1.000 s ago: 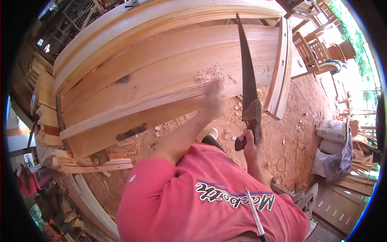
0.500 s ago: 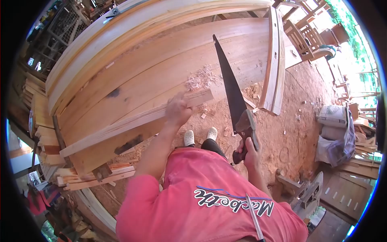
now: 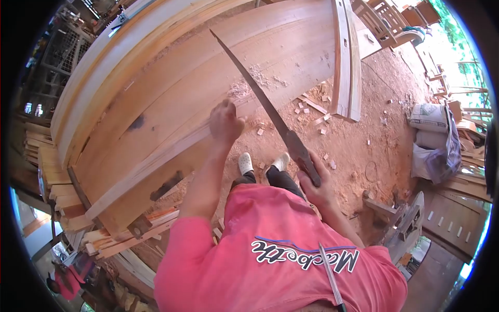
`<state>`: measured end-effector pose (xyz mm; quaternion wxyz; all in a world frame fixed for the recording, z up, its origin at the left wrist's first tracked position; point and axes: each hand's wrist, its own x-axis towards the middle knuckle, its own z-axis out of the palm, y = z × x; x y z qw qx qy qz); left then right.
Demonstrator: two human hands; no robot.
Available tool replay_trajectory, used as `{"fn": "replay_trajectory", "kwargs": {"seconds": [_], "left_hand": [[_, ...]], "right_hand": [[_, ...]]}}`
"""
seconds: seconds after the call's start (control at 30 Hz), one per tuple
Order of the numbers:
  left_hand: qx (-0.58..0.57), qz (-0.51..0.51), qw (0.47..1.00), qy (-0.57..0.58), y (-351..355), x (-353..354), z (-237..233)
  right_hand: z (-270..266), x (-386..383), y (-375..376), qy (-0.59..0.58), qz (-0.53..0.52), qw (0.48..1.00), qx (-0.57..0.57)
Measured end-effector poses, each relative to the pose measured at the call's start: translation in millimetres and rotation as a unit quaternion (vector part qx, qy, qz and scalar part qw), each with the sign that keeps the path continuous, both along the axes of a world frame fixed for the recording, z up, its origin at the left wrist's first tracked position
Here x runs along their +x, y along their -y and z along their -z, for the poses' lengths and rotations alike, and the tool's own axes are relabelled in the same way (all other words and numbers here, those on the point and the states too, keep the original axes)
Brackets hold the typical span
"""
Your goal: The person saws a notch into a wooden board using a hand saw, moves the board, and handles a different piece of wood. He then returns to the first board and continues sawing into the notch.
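Note:
My right hand (image 3: pixel 318 183) is wrapped round the handle of a handsaw (image 3: pixel 265 101). Its dark blade points up and to the left across the view, turned nearly edge-on. My left hand (image 3: pixel 225 122) is closed on a long pale wooden strip (image 3: pixel 156 161), close to its far end. That strip lies along the near edge of a broad plank surface (image 3: pixel 187 88). Sawdust and shavings (image 3: pixel 244 86) lie on the planks just beyond my left hand. The saw blade passes to the right of that hand, and I see no contact between them.
Slotted upright timbers (image 3: pixel 345 62) stand at the right end of the planks. Wood offcuts (image 3: pixel 312 112) litter the dirt floor. Sacks (image 3: pixel 434 140) and wooden chairs (image 3: pixel 384 23) are at the right. Stacked lumber (image 3: pixel 130 234) lies at lower left, near what looks like a person in red (image 3: pixel 70 281).
The saw has swung to the left, and its blade has turned from broadside to nearly edge-on. My left hand has shifted slightly along the strip, toward its end.

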<state>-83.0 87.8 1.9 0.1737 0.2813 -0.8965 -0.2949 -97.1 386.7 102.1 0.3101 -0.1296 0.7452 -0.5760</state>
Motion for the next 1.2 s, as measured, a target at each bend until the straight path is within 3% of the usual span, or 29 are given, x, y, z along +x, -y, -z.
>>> {"fn": "replay_trajectory", "kwargs": {"seconds": [0.03, 0.1, 0.23, 0.3, 0.33, 0.37, 0.4, 0.43, 0.47, 0.53, 0.63, 0.7, 0.77, 0.8, 0.83, 0.87, 0.9, 0.93, 0.97, 1.03, 1.1, 1.2], "left_hand": [[0.004, -0.004, 1.0, -0.002, -1.8, -0.5, 0.8], [-0.176, -0.047, 0.978, -0.103, -3.5, 0.0, -0.5], [-0.176, -0.031, 0.975, -0.129, 8.1, -4.0, 3.4], [-0.057, -0.023, 0.968, -0.245, 14.2, -11.4, -3.3], [-0.066, -0.026, 0.965, -0.251, 11.9, -14.8, -2.7], [0.204, -0.043, 0.926, -0.316, 7.2, -19.4, 3.3], [0.461, -0.052, 0.812, -0.353, -5.0, -21.6, -11.9], [0.595, -0.001, 0.711, -0.375, -24.0, -22.7, -24.7], [0.592, 0.001, 0.713, -0.376, -46.1, -26.3, -26.5], [0.694, 0.024, 0.652, -0.304, -80.5, -29.9, -24.0], [0.65, 0.109, 0.691, -0.299, -102.6, -24.5, -21.4], [0.65, -0.152, 0.627, -0.402, -84.1, -21.8, -29.0], [0.444, -0.2, 0.76, -0.431, -37.3, 2.1, -14.7], [0.381, -0.223, 0.815, -0.376, -10.1, 12.0, -13.1], [0.314, -0.245, 0.861, -0.316, 8.1, 14.3, -12.4], [0.314, -0.249, 0.861, -0.313, 16.8, 5.0, -13.6], [0.167, -0.236, 0.937, -0.197, 28.7, -6.6, -14.0], [0.014, -0.215, 0.974, -0.076, 39.4, -15.6, -14.6], [0.013, -0.222, 0.972, -0.078, 43.3, -20.8, -8.1], [-0.044, -0.186, 0.972, 0.141, 44.0, -33.5, 13.0], [-0.005, -0.169, 0.968, 0.184, 39.3, -40.3, -6.6], [0.044, -0.111, 0.959, 0.257, 42.2, -36.7, -9.3]], "right_hand": [[0.0, 0.5, 4.6, -0.054, -0.016, 0.998, 0.003], [5.0, 3.2, 9.4, -0.099, -0.016, 0.995, -0.025], [12.6, 1.3, -6.2, -0.034, 0.032, 0.998, -0.04], [10.2, -11.9, -23.6, 0.107, 0.028, 0.983, -0.148], [9.4, -13.2, -27.4, 0.101, 0.02, 0.982, -0.156], [8.1, -10.4, -32.7, 0.122, 0.045, 0.974, -0.185], [7.1, -7.2, -39.6, 0.146, 0.072, 0.963, -0.213], [7.2, -9.3, -50.8, 0.159, 0.059, 0.961, -0.216], [7.0, -9.8, -60.2, 0.159, 0.059, 0.961, -0.22], [9.5, -7.2, -79.1, 0.19, 0.059, 0.947, -0.253], [24.0, -4.8, -108.8, 0.188, 0.038, 0.947, -0.258], [23.2, -4.5, -120.5, 0.198, 0.043, 0.939, -0.279], [15.3, -6.5, -126.1, 0.07, 0.019, 0.979, -0.189], [6.8, -7.2, -123.5, 0.07, 0.019, 0.979, -0.19], [-3.7, -5.6, -117.2, 0.052, 0.024, 0.988, -0.146], [-8.8, -2.5, -110.3, 0.036, 0.027, 0.994, -0.1], [-7.1, -2.5, -101.4, 0.049, 0.016, 0.992, -0.115], [-8.2, -2.6, -89.5, 0.049, 0.01, 0.992, -0.114], [-9.8, -1.8, -76.2, 0.046, 0.002, 0.994, -0.104], [-5.1, -3.0, -53.6, 0.043, -0.008, 0.995, -0.095], [8.7, -4.3, -36.6, -0.081, -0.049, 0.994, -0.054], [-1.2, 1.3, -20.6, -0.074, -0.055, 0.995, -0.028]]}}
